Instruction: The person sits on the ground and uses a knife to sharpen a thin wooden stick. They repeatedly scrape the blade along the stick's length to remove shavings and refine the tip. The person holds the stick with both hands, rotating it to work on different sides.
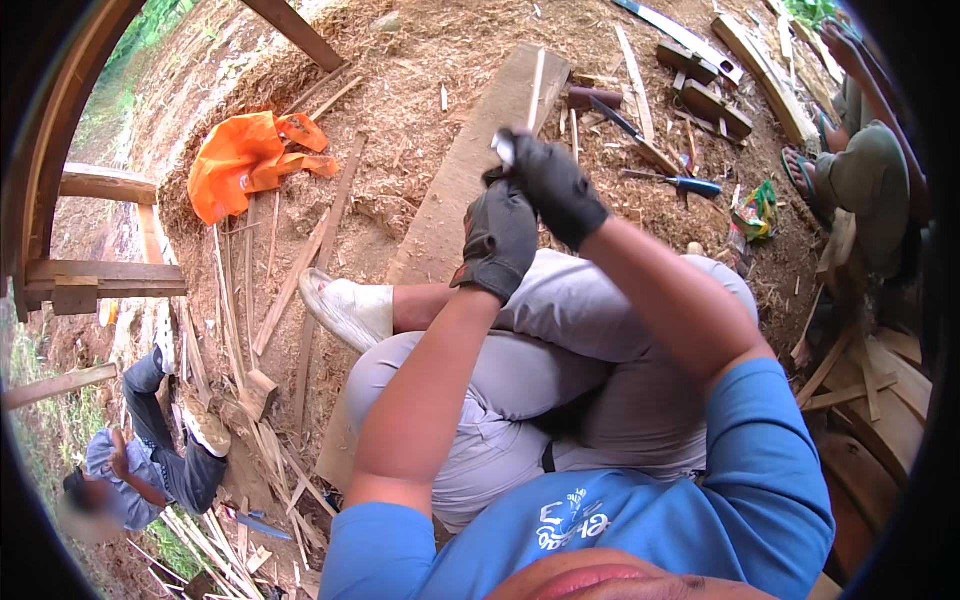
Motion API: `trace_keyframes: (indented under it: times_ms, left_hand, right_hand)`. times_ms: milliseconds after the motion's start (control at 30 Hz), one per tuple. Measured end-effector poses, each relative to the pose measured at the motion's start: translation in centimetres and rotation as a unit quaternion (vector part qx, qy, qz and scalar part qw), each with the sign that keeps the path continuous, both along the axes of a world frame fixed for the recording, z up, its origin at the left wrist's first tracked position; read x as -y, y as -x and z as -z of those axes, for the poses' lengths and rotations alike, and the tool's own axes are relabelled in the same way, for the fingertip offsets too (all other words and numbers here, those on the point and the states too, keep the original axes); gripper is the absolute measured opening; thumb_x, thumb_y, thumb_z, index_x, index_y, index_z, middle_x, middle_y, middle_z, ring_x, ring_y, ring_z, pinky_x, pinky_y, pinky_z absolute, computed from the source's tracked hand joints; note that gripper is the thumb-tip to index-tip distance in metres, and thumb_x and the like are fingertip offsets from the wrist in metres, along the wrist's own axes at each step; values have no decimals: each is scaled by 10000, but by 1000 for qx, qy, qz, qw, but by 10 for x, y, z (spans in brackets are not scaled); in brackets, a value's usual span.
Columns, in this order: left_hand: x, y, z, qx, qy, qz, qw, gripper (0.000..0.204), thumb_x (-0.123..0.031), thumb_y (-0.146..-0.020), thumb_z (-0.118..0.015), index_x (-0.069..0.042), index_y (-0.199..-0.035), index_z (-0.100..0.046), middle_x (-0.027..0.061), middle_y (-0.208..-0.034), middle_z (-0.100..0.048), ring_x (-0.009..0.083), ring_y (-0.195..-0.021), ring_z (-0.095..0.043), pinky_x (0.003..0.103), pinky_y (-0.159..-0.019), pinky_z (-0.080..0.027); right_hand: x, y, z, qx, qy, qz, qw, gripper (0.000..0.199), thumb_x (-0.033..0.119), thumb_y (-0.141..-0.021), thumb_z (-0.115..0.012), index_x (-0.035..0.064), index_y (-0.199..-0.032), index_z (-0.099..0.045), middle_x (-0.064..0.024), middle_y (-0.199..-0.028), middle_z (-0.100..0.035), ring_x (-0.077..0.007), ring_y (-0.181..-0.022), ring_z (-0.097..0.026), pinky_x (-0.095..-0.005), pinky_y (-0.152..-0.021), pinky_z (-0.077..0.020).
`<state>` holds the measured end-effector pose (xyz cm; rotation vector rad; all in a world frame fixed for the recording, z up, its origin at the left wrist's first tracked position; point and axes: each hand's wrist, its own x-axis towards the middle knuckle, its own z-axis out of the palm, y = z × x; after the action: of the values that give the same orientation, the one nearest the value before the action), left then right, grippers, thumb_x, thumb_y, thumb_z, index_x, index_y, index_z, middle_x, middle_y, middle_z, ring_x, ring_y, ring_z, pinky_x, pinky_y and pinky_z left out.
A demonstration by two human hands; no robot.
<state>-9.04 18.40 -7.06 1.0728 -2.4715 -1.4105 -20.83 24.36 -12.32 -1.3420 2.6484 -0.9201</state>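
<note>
My left hand [497, 237], in a dark work glove, is closed just above my lap. Touching it from above and to the right is my right hand [556, 190], in the same kind of glove and closed too. A small whitish piece [503, 150] shows at the right hand's fingers; its kind is unclear. A thin pale wooden strip [538, 88] runs away from the hands over a wide plank [470, 150]. Its near end is hidden by the gloves, so which hand grips it is hard to tell.
An orange cloth [240, 165] lies left on shavings. Right of the plank are a blue-handled tool [697, 187], wooden hand planes [715, 108] and a handsaw [680, 38]. One person [150, 460] sits at lower left, another person [865, 170] at far right. A wooden frame [105, 275] stands left.
</note>
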Motion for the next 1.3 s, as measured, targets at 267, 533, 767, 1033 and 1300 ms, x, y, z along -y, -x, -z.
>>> trace_keyframes:
  times_ms: [267,533,767,1033,1300]
  left_hand:
    - [-5,-4,6,6,88,-3,996,275,-176,-995,-452,-24,-957,-677,250,-934,-720,469,-925,-680,551,-810,-525]
    - [-11,-9,-7,-34,139,73,987,187,-141,-962,-500,-70,-990,-671,198,-899,-716,429,-882,-682,539,-799,-521]
    - [-31,-11,-6,-25,126,91,988,209,-165,-974,-482,-62,-1008,-660,206,-884,-717,455,-876,-686,567,-780,-523]
    - [6,-11,-15,16,145,28,989,245,-159,-991,-520,-51,-1124,-695,245,-987,-738,472,-930,-701,550,-830,-541]
    - [-24,-9,-16,-16,133,102,986,216,-145,-1004,-477,-68,-1014,-678,151,-875,-730,371,-859,-706,484,-807,-529]
  right_hand:
    - [1,2,-6,150,101,22,983,440,266,-1131,-352,-8,-1372,-598,-245,-1154,-724,-236,-923,-761,-337,-815,-626]
    - [17,59,-60,500,311,151,794,475,328,-1133,-345,34,-1451,-540,-214,-1065,-751,-248,-868,-785,-292,-696,-627]
    - [3,90,-45,447,337,213,801,420,244,-1127,-411,30,-1453,-565,-202,-1061,-768,-169,-760,-753,-285,-650,-616]
    - [15,-29,-81,554,244,121,787,419,226,-1125,-368,7,-1370,-627,-199,-1096,-768,-238,-931,-761,-323,-819,-590]
    - [5,91,-53,516,344,188,761,454,337,-1127,-330,98,-1438,-559,-179,-1111,-727,-283,-925,-782,-353,-700,-622]
